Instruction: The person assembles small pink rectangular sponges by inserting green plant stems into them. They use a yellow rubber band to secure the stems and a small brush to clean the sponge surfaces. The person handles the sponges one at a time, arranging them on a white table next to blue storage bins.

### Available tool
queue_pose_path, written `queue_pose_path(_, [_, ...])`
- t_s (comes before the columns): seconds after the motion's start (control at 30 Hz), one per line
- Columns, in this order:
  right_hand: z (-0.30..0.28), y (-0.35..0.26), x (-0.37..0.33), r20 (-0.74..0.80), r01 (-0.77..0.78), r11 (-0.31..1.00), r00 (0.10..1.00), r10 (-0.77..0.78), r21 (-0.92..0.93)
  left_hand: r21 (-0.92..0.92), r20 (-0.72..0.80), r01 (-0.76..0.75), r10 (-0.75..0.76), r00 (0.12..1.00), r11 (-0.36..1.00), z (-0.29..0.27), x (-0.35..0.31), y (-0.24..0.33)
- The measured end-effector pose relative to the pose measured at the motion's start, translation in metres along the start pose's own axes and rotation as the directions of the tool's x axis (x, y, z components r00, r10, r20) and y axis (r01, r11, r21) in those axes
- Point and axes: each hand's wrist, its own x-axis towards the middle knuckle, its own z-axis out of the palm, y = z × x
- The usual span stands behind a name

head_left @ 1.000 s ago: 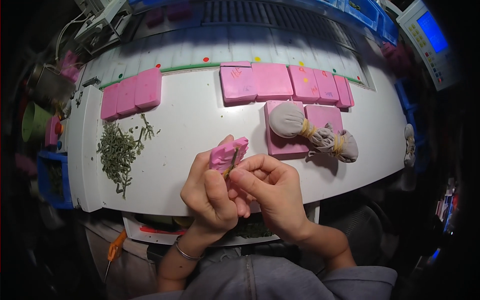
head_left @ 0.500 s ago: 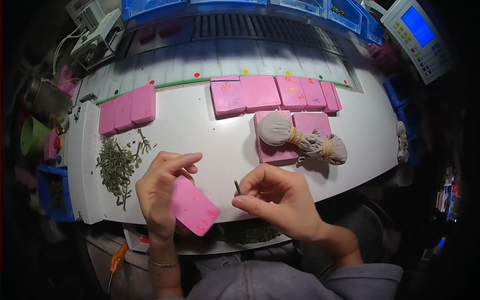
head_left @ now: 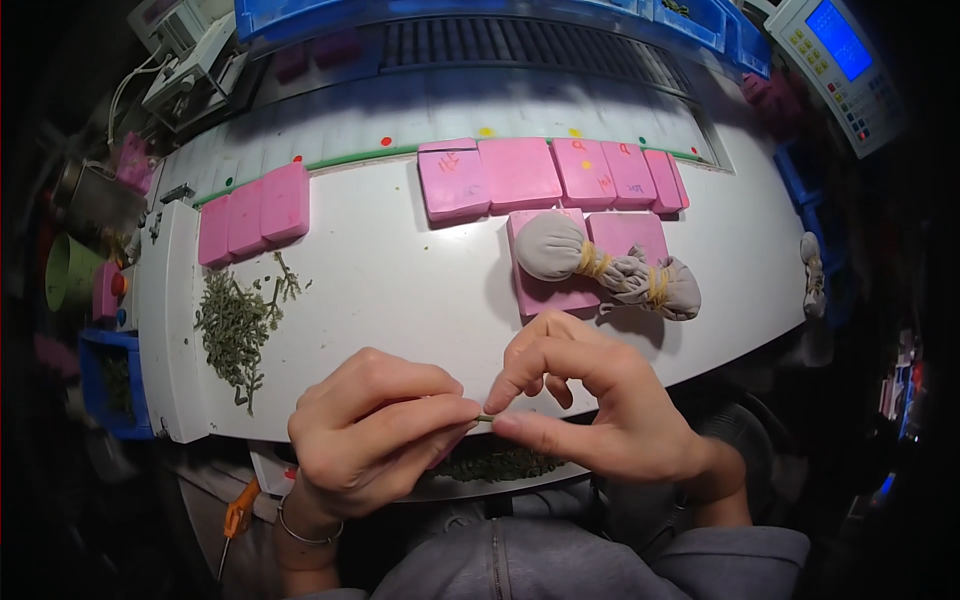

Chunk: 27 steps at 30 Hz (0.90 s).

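My left hand [head_left: 380,425] is closed, its fingertips together at one end of a small thin green piece [head_left: 484,418]. The thumb and forefinger of my right hand [head_left: 600,410] pinch around the other end; its remaining fingers curl. A pink rubber-like block [head_left: 446,452] is in my left hand, almost wholly hidden behind the fingers, with only a sliver showing. To the left of my hands, a loose heap of small branching green pieces [head_left: 232,335] lies on the white table [head_left: 370,290].
Three pink blocks [head_left: 255,215] stand at the left, and a row of pink blocks [head_left: 520,175] runs along the back. Tied grey cloth pouches [head_left: 552,247] rest on two more. Blue bins [head_left: 330,18] line the far side. A control panel [head_left: 835,60] stands at back right.
My left hand has turned and moved right, bringing its fingertips to the green piece and hiding the pink block. My right hand has shifted slightly, still pinching the piece. The view has moved slightly.
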Motion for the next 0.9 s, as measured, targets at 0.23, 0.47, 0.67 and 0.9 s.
queue_pose_path(0.23, [0.001, 0.007, -0.002, -0.047, 0.060, 0.997, 0.997, -0.058, 0.047, 0.005, -0.010, 0.044, -0.044, 0.999, 0.999, 0.008, -0.001, 0.003])
queue_pose_path(0.47, [0.002, 0.013, -0.007, -0.007, 0.058, 0.998, 0.998, -0.058, -0.038, 0.142, 0.043, -0.062, 0.056, 0.998, 0.988, 0.009, 0.001, 0.004])
queue_pose_path(0.67, [0.022, 0.019, -0.003, -0.077, 0.347, 0.749, 0.881, -0.466, -0.564, 0.131, 0.090, 0.030, -0.042, 0.995, 0.991, 0.003, 0.003, 0.005])
queue_pose_path(0.9, [0.012, 0.038, -0.024, 0.040, 0.452, 0.468, 0.750, -0.660, -0.760, -0.140, 0.363, 0.357, -0.288, 0.886, 0.924, 0.017, 0.021, -0.006])
